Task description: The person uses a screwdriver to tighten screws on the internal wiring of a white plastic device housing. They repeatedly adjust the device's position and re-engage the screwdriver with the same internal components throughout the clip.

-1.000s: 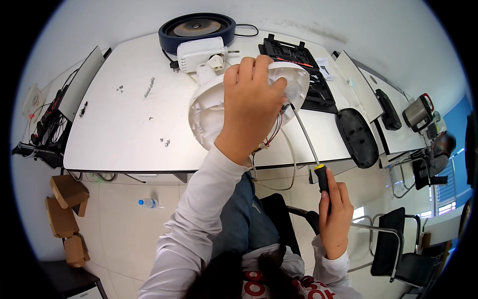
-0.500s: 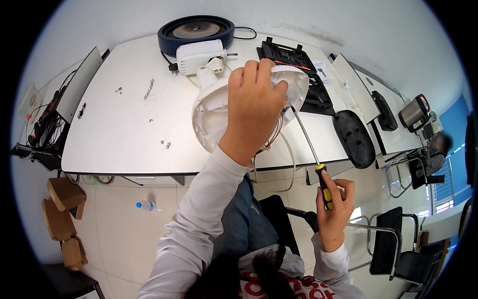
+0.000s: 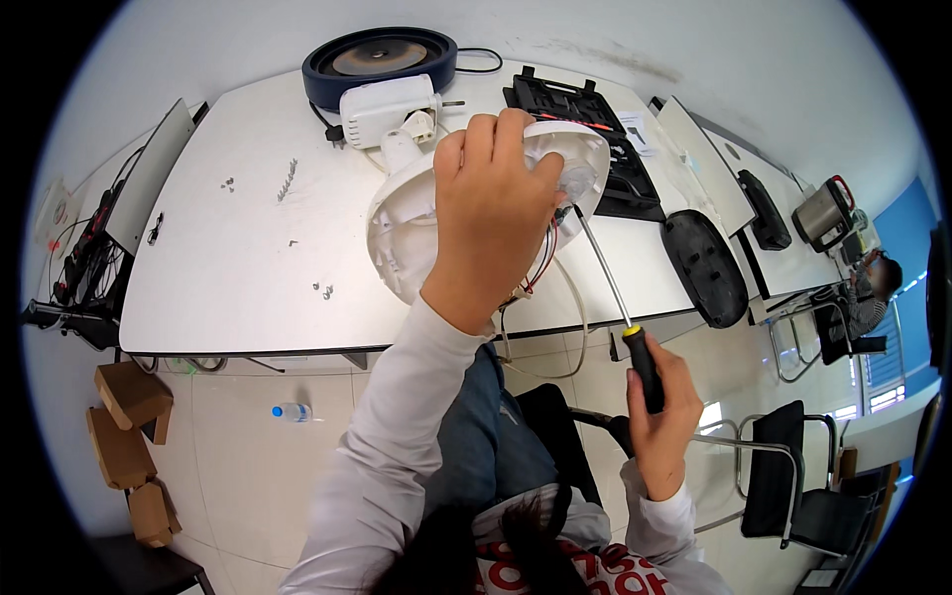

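My left hand (image 3: pixel 491 213) is closed on a white plastic housing (image 3: pixel 397 238) held at the desk's front part, with red and dark wires hanging inside. My right hand (image 3: pixel 659 407) holds a black-and-yellow screwdriver (image 3: pixel 645 367) by its handle; its long shaft reaches up into the housing beside my left fingers, where the tip is hard to make out. Small loose screws (image 3: pixel 288 180) lie in groups at the left of the white desk (image 3: pixel 198 297). A white plastic unit (image 3: pixel 385 107) with a cable sits behind the housing.
At the back stand a round dark-blue speaker-like object (image 3: pixel 377 64) and a black tool case (image 3: pixel 625 174). A black oval plastic piece (image 3: pixel 702 268) lies right. Cardboard boxes (image 3: pixel 129 446) and a bottle (image 3: pixel 293 412) are on the floor. A co-worker (image 3: pixel 873 297) sits far right.
My right hand has shifted its fingers around the screwdriver handle, whose yellow grips have turned out of sight since half a second ago. My left hand stays on the housing.
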